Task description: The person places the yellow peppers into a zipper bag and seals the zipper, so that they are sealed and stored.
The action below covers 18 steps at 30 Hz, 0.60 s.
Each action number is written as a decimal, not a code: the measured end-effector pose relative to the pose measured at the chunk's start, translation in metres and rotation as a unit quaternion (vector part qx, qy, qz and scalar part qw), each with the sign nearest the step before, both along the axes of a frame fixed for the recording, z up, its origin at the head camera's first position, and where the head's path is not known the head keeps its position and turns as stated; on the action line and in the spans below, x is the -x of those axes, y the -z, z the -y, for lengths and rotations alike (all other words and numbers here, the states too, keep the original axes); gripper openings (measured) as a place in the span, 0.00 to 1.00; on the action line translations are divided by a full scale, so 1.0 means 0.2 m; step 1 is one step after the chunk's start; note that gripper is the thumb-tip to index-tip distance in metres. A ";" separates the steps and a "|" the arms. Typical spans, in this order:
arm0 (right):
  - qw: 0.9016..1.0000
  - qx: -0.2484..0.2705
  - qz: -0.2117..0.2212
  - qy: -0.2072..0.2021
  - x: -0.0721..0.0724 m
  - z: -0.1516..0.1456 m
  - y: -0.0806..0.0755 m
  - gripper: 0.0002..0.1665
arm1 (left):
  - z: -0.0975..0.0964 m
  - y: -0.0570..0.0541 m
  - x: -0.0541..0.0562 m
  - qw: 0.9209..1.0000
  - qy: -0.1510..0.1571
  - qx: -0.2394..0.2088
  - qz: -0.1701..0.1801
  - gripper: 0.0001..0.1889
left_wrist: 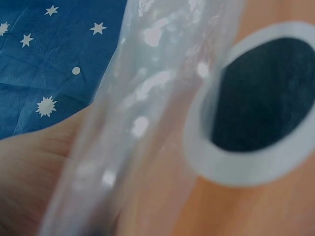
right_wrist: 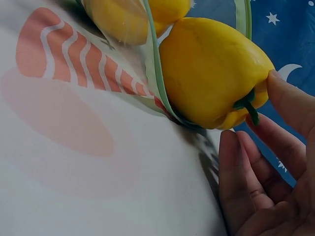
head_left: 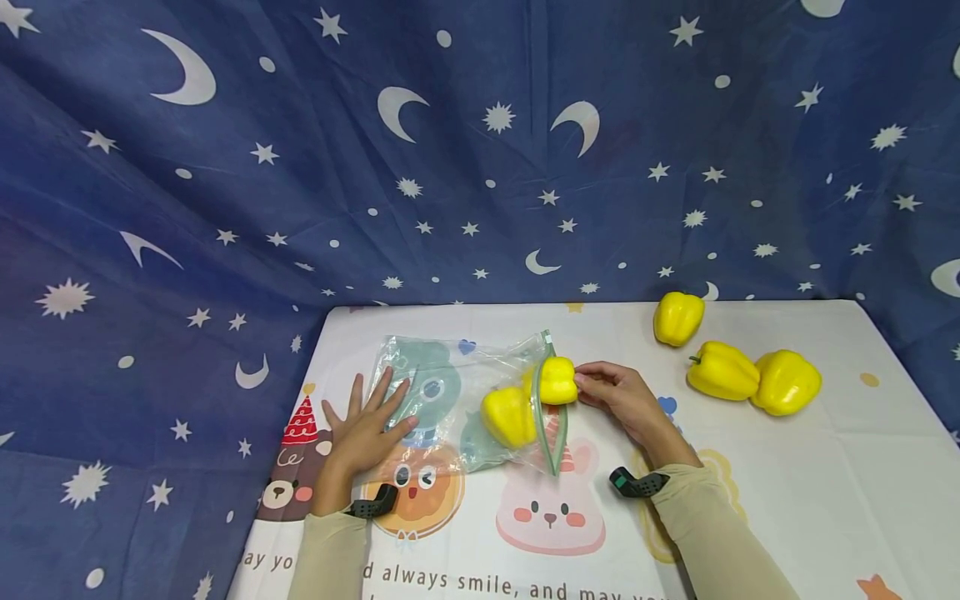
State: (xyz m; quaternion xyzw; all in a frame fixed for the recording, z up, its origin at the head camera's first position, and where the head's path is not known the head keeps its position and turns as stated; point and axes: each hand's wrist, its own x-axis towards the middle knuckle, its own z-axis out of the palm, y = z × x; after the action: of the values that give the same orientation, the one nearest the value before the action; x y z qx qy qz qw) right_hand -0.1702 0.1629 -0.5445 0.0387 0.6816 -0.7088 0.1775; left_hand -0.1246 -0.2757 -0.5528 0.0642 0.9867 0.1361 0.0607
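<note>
A clear zip-top bag [head_left: 442, 400] with a green-edged mouth lies flat on the table, its mouth facing right. Spread fingers of my left hand [head_left: 367, 433] rest on the bag's left part; the left wrist view shows mostly blurred plastic. Inside the bag, near its mouth, is a yellow bell pepper [head_left: 508, 418], with more yellow visible behind it. Another bell pepper [right_wrist: 211, 73] sits in the mouth between the green edges, its green stem toward my right hand [head_left: 618, 400]. The right thumb and index fingertip pinch its stem end, while the other fingers curl below.
On the right side of the table are three more yellow peppers: one pepper [head_left: 678, 318] near the back edge, then a pair, a stemmed pepper [head_left: 722, 371] against a rounder pepper [head_left: 787, 382]. A blue star-and-moon curtain [head_left: 480, 225] hangs behind the white printed tablecloth [head_left: 847, 483].
</note>
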 end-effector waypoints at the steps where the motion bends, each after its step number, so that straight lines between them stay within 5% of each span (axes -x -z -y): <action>1: 1.000 -0.002 -0.002 -0.001 0.00 0.00 0.00 0.31 | 0.00 0.00 0.00 1.000 0.000 0.000 0.000 0.40; 18: 0.979 -0.202 -0.015 0.009 -0.01 0.11 -0.04 0.31 | 0.00 0.00 0.00 1.000 0.000 -0.002 0.002 0.40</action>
State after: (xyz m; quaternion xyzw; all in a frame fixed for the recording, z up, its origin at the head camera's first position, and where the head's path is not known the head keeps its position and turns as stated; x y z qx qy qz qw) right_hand -0.1691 0.1404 -0.5372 0.0695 0.8129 -0.5586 0.1492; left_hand -0.1246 -0.2766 -0.5523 0.0642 0.9864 0.1379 0.0627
